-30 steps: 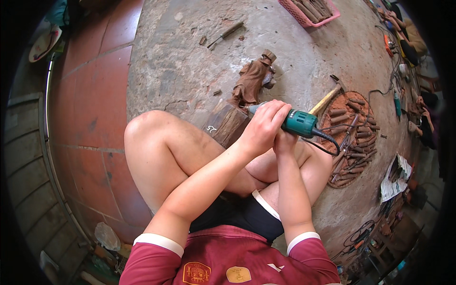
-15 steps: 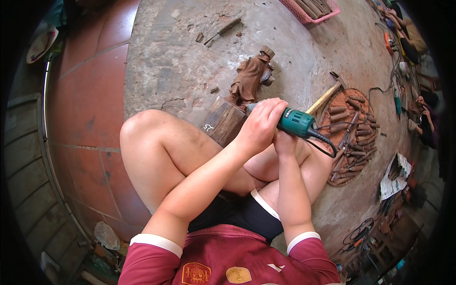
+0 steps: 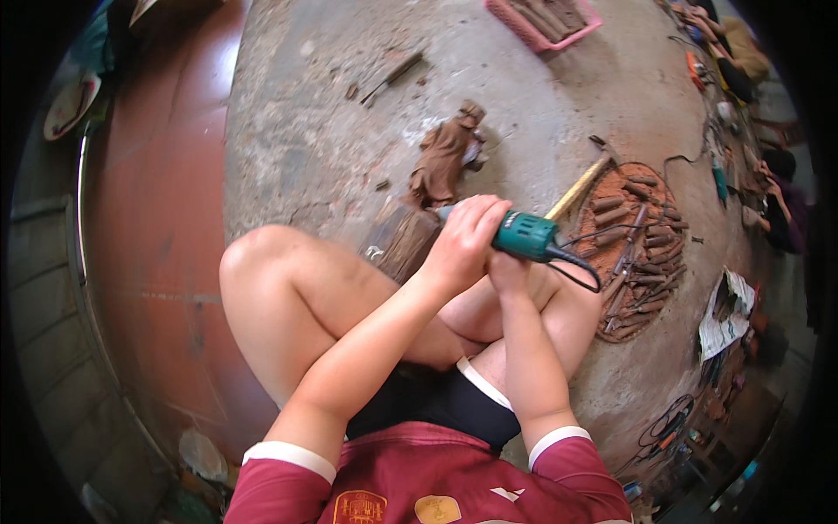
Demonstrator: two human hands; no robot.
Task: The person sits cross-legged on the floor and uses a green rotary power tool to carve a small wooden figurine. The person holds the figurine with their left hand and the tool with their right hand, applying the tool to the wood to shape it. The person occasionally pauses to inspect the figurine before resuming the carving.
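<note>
A teal corded power carver (image 3: 526,235) lies across my lap area, its nose pointing left at a carved wooden statue. My left hand (image 3: 471,236) is closed over its front end from above. Below the body, my right hand (image 3: 506,269) is wrapped against it, most of its fingers hidden. The brown wooden statue (image 3: 443,162), a robed figure, lies on the floor beyond my knees. Its blocky base (image 3: 403,237) comes toward my legs, with a white mark on it. The carver's tip is at the figure's lower end; whether it touches is hard to tell.
A round heap of chisels (image 3: 642,271) lies on reddish shavings to the right, beside a yellow-handled hammer (image 3: 578,187). A single chisel (image 3: 394,75) lies farther off. At the back is a pink basket (image 3: 559,39) of wood pieces. Another person (image 3: 779,196) sits at far right.
The whole view has shifted slightly, so the statue and floor things sit lower and more left. Both hands keep their hold on the power carver near the statue's base.
</note>
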